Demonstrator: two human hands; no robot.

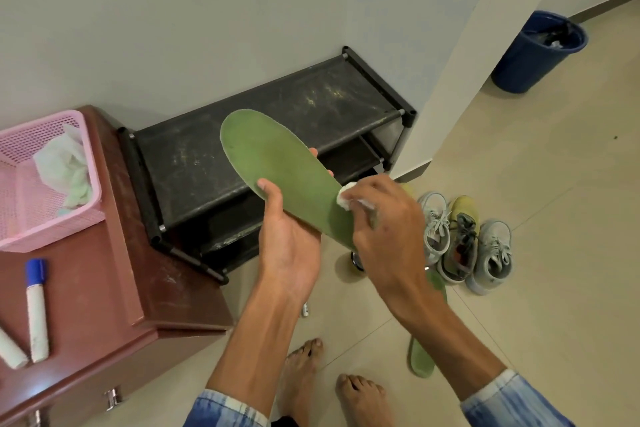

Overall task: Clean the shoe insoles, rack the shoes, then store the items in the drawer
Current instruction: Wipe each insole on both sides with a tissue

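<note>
Head view: green insole (pixel 277 166) — flat, matte, slightly fuzzy felt-like face, rounded toe end pointing up-left over the shoe rack (pixel 263 135). Left hand (pixel 289 243) is closed around its lower edge, thumb on top, fingertips (pixel 313 152) poking out past the far edge. Right hand (pixel 384 225) pinches a small white wad, a wipe or tissue (pixel 346 196), pressed onto the insole near the heel end; most of the wad is hidden under the fingers, so material unclear. Rack is black, tube frame with dusty, scuffed fabric shelves; lower tiers mostly in shadow. Second green insole (pixel 420 357) lies flat on the beige tile floor, partly hidden behind the right forearm. Three worn lace-up sneakers (pixel 464 239) sit bunched on the floor right of the rack — grey and yellowish. Left: glossy brown drawer cabinet (pixel 114 288), cut off by the frame, holding a pink perforated plastic basket (pixel 45 211) with crumpled cloth and a blue-capped marker (pixel 36 308). Blue bin (pixel 536 52) far right.
</note>
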